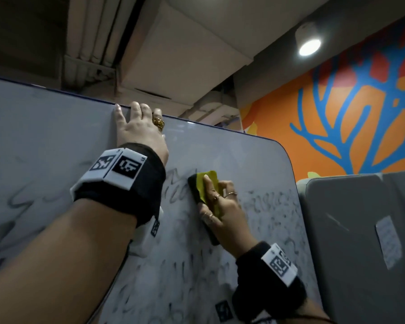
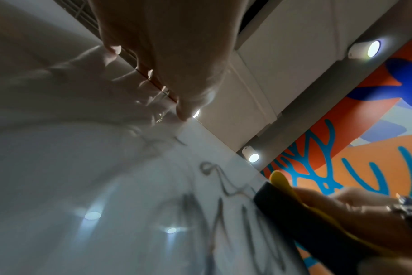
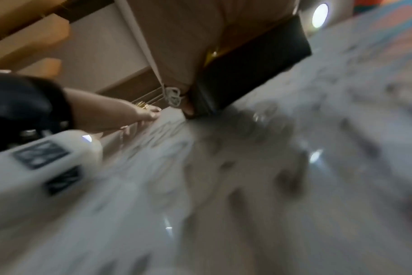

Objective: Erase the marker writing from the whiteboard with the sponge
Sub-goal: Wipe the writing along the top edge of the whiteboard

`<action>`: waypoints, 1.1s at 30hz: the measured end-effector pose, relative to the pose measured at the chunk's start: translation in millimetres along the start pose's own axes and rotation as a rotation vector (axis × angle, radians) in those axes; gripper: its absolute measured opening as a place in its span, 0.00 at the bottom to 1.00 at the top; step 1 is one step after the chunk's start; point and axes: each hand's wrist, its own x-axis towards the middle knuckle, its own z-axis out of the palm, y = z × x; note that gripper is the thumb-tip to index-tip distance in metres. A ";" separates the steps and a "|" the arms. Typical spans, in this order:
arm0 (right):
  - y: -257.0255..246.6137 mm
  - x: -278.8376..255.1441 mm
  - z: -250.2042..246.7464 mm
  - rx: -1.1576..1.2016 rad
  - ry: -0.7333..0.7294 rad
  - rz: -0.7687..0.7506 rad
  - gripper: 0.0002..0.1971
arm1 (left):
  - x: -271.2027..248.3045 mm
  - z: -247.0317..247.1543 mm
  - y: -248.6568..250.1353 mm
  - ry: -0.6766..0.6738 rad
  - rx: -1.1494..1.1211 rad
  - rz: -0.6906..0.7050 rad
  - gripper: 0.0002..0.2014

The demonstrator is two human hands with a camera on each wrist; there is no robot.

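The whiteboard [image 1: 56,136] fills the lower left of the head view, covered in smudged grey marker writing [image 1: 267,202]. My right hand [image 1: 220,204] grips the sponge [image 1: 197,187], yellow on its back and black on its face. It presses the black face flat on the board over the writing. The index finger lies along the yellow back and the thumb is on the left edge. My left hand [image 1: 138,127] holds the board's top edge, fingers hooked over it. The left wrist view shows the sponge [image 2: 294,214] beside dark strokes [image 2: 223,204]. The right wrist view is blurred, with the sponge [image 3: 247,68] on the board.
A grey panel [image 1: 360,230] with a paper note [image 1: 388,244] stands just right of the board's rounded corner [image 1: 283,148]. Behind it is an orange wall with a blue mural [image 1: 337,125]. A ceiling lamp [image 1: 310,46] and ducts are overhead.
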 end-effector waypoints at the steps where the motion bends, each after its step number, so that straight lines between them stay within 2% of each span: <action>1: 4.0 4.6 -3.5 -0.015 -0.004 -0.003 0.35 | 0.5 0.2 -1.6 0.008 -0.003 0.003 0.28; 3: 30.2 20.6 -13.3 -0.012 0.038 0.075 0.35 | 1.1 -1.3 -4.5 0.008 -0.009 0.008 0.28; 6: 65.0 38.8 -25.3 0.017 0.121 0.357 0.27 | -2.6 -3.2 -4.8 -0.016 -0.008 0.020 0.28; 8: 71.9 44.8 -27.3 0.060 0.136 0.424 0.27 | -2.5 -3.4 -3.1 -0.019 -0.022 0.016 0.29; 11: 37.7 41.2 -18.5 0.145 0.170 0.297 0.29 | -3.3 -3.1 -3.8 0.005 -0.071 0.016 0.30; 14: -24.6 20.7 9.2 0.136 0.110 -0.026 0.35 | -2.3 0.4 -9.9 0.035 -0.056 0.043 0.30; 16: -46.3 12.9 17.5 0.074 0.075 -0.154 0.34 | -1.1 4.2 -14.0 0.060 -0.042 0.058 0.30; 19: -28.8 21.8 6.7 -0.032 0.062 -0.154 0.33 | -2.3 2.9 -17.8 0.051 -0.058 0.069 0.29; 21: 0.0 28.5 -3.6 -0.011 0.106 -0.008 0.35 | -1.5 -0.6 -18.1 0.030 -0.069 0.064 0.29; 23: 17.6 32.3 -9.4 0.068 0.180 0.157 0.33 | -0.8 -3.5 -16.1 0.005 -0.056 0.064 0.30; 25: 13.2 29.4 -5.7 0.078 0.211 0.228 0.33 | -1.7 -3.8 -13.9 -0.027 -0.023 0.055 0.30; 27: -9.0 24.5 3.3 0.062 0.178 0.187 0.37 | -0.8 -3.4 -11.2 -0.047 0.003 0.038 0.29; 29: -37.7 12.7 17.5 0.023 0.123 0.055 0.37 | -0.2 -1.4 -9.4 -0.049 0.011 0.033 0.29; 31: -54.6 -0.5 30.1 -0.093 0.141 -0.070 0.35 | -1.0 1.5 -9.4 -0.034 0.017 0.036 0.28; 33: -52.8 -7.4 27.4 -0.189 0.167 -0.111 0.34 | -1.5 2.8 -12.0 -0.021 0.011 0.046 0.27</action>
